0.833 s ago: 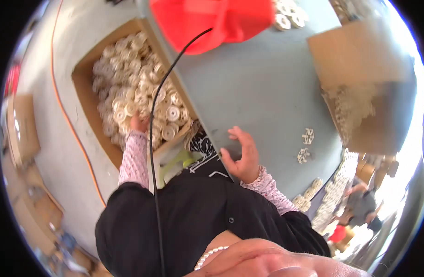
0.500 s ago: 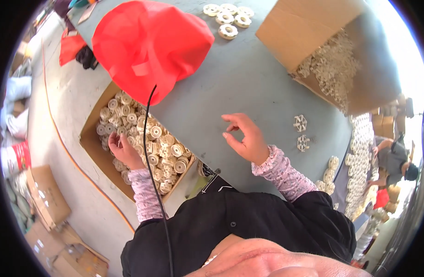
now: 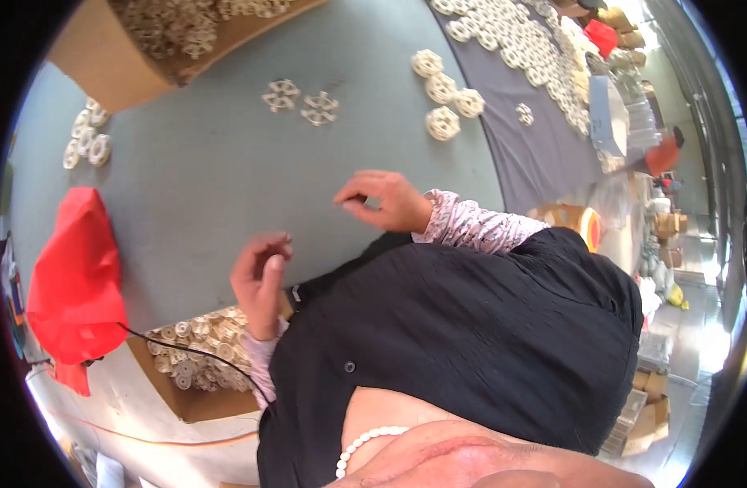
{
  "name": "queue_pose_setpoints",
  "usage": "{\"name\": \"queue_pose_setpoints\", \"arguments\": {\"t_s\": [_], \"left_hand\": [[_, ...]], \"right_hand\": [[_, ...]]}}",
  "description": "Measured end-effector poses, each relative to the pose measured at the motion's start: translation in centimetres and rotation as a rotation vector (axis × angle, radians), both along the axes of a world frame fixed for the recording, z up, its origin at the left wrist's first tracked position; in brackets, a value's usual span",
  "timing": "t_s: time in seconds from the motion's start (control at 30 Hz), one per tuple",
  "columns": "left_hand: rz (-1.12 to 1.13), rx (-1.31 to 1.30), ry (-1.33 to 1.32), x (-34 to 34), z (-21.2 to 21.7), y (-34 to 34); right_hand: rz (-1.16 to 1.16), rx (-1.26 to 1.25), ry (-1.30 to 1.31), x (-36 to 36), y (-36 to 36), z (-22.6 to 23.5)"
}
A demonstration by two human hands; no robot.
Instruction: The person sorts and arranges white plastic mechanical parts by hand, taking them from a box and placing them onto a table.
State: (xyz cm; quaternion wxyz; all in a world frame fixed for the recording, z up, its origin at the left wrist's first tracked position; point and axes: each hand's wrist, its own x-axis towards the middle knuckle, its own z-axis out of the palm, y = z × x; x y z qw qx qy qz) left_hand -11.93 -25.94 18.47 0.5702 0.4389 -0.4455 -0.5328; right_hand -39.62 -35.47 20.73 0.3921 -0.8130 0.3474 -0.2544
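My left hand [image 3: 261, 281] is above the front edge of the grey table, beside the open cardboard box of pale round parts. Its fingers are bent and slightly blurred, its thumb is apart from them, and no part shows in it. Over the table, my right hand [image 3: 387, 201] hangs half curled, thumb and fingertips separated, with nothing visible between them. Beyond the hands, two flat openwork wheel-shaped pieces [image 3: 319, 107] lie side by side. The pale round spool-like parts [image 3: 207, 350] fill the box at lower left.
A red cloth cover [image 3: 77, 281] with a black cord [image 3: 191, 350] stands at left. Several thick pale rings [image 3: 87, 138] lie behind it. A carton [image 3: 113, 69] of small pieces tops the view. Assembled round pieces [image 3: 442, 89] sit at right, near dark cloth [image 3: 512, 154] bearing many more.
My view has swung to the right. My left hand has come up out of the box of parts to the table edge. My right hand remains over the table, its fingers still apart.
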Motion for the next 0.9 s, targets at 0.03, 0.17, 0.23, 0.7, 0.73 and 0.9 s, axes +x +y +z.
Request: {"name": "queue_pose_setpoints", "arguments": {"t_s": [0.03,0.17,0.23,0.7,0.73,0.9], "left_hand": [[-0.161,-0.131,0.145,-0.7,1.8,-1.4],[0.052,-0.593,-0.16,-5.4,14.2,-7.8],[0.006,-0.894,-0.23,-6.1,13.3,-11.2],[0.846,-1.488,-0.647,-2.9,30.8,-22.7],[0.886,-1.579,-0.649,-2.5,33.6,-23.0],[1.218,-1.801,-0.65,-3.4,42.2,-20.8]], "right_hand": [[-0.09,-0.033,0.029,-2.0,0.4,0.4],[-0.284,-0.105,0.088,-10.1,0.3,0.8],[-0.571,-0.256,0.109,-14.6,-0.9,0.2],[-0.599,-0.404,0.153,-28.4,-12.1,-5.5],[-0.73,-0.202,-0.117,-29.3,-10.9,-8.4],[-0.601,-0.246,-0.256,-29.6,-13.7,-9.5]]}}
